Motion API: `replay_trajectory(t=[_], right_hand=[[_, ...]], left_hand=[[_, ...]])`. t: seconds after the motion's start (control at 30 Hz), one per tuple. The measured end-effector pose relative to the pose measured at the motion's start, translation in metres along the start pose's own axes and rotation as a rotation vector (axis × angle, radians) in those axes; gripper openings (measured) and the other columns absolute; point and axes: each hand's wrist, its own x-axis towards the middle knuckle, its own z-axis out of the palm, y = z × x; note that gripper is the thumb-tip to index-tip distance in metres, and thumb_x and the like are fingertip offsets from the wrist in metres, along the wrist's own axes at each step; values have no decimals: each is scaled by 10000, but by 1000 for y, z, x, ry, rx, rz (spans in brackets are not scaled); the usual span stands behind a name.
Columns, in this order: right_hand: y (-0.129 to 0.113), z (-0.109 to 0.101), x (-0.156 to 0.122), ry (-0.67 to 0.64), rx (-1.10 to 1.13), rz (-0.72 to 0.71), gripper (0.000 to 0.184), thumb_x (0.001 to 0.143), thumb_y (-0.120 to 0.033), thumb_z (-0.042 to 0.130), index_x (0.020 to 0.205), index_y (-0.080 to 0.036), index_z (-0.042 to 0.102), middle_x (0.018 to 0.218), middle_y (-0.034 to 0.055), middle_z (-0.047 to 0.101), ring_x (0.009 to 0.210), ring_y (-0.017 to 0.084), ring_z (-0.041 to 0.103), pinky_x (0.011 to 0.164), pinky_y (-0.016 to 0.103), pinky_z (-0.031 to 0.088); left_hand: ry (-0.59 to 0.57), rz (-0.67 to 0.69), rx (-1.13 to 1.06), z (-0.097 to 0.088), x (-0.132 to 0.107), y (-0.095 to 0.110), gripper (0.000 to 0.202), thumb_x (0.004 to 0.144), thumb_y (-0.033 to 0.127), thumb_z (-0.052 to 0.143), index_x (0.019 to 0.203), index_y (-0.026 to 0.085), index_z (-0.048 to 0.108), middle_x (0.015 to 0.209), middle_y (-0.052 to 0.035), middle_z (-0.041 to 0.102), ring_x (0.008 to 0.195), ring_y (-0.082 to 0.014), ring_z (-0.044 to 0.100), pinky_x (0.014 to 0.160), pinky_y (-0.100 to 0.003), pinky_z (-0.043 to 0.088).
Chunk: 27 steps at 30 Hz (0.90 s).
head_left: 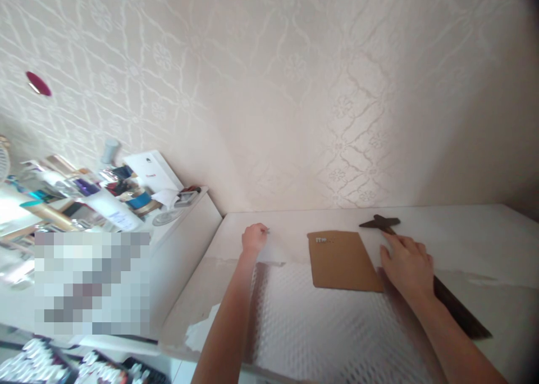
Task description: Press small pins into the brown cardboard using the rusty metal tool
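What things look made of

The brown card (343, 260) looks like matt, smooth cardboard. Right of the card, the dark ruler (455, 305) looks like dull wood. Under the card, the bumpy sheet (320, 328) shines, and the white table (463, 232) looks smooth.

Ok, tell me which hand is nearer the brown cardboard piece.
Right. The right hand rests beside the brown cardboard piece, at its right edge; the left hand is farther off to its left.
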Motion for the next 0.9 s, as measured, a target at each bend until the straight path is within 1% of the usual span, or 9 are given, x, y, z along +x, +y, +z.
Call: replay_trajectory(t=[0.17,0.33,0.47,0.57,0.63,0.7,0.8,0.9], right_hand=[[-3,1,0,-26,22,-38,349,863,-239,397,1130,-158,607,1060,129,617,891,286,541,689,406,441],[-3,3,0,-20,37,-67,329,854,-231,413,1100,-161,620,1043,122,618,882,275,538,685,394,446],[-3,5,0,-4,38,-71,291,846,-225,445,1060,-172,633,1017,98,627,860,249,540,696,368,446],[-4,7,0,7,52,-78,275,841,-224,464,1045,-173,641,1010,94,628,857,242,544,706,365,450],[-6,8,0,-3,88,-111,277,843,-219,466,1051,-167,641,1001,97,627,876,242,545,725,367,455],[-9,10,0,-25,139,-176,285,850,-213,458,1063,-156,638,995,101,625,899,240,545,762,372,459],[-14,15,-2,-74,219,-285,298,862,-210,440,1077,-137,634,990,107,622,917,237,542,812,378,459],[-18,19,-4,-118,291,-333,295,863,-208,435,1067,-142,637,993,111,620,932,235,546,811,373,467]], left_hand=[[3,-9,0,2,-1,3,222,822,179,513,916,245,704,985,-32,710,939,-192,636,797,-271,470],[2,-15,-1,0,-1,1,183,823,198,535,911,227,692,981,-40,708,934,-195,633,792,-273,465],[34,1,-44,-1,-1,-3,175,833,188,527,916,208,680,966,-44,707,895,-177,635,803,-269,456],[68,29,-125,-3,-3,3,193,850,178,504,960,194,662,968,-43,703,861,-151,634,805,-256,453],[88,68,-239,-3,-6,15,198,854,167,494,965,179,658,958,-46,702,831,-138,631,797,-246,454],[92,113,-366,-1,-12,33,195,852,154,490,941,167,663,947,-50,702,820,-133,626,789,-241,456],[66,184,-542,10,-22,68,195,848,134,485,883,159,676,921,-48,707,843,-131,621,792,-237,455],[9,248,-660,24,-32,102,164,825,157,532,861,160,691,893,-43,711,819,-130,620,787,-245,462]])
